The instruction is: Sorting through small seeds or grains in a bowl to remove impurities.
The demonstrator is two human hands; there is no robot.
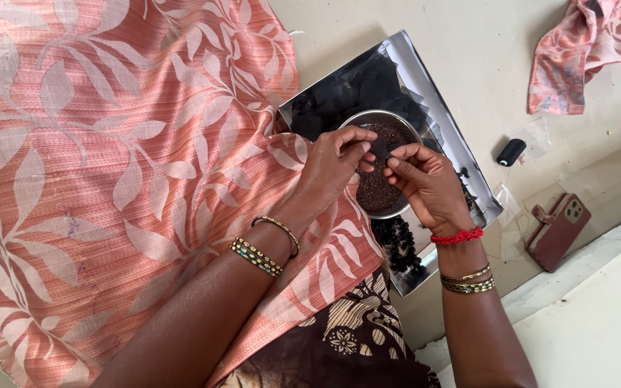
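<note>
Over the leaf-patterned pink cloth (109, 165) the left hand (332, 169) pinches a small black fabric piece (379, 149) that the right hand (425, 183) also grips, both above a steel bowl (386, 118) of dark seeds on a shiny tray (461, 144), a black thread spool (511, 151) farther right

Both forearms are bare to the elbow; I see no sleeves. On the left wrist (267, 244) I note a thin gold bangle (279, 226) and, just behind it, a wider gold bangle set with green stones (255, 257). On the right wrist (461, 251) I note a red beaded thread bracelet (457, 236), then two gold bangles (468, 281) further up the forearm, the lower one with green accents. At the lap, I log dark brown garment fabric with a cream floral print (353, 338).
</note>
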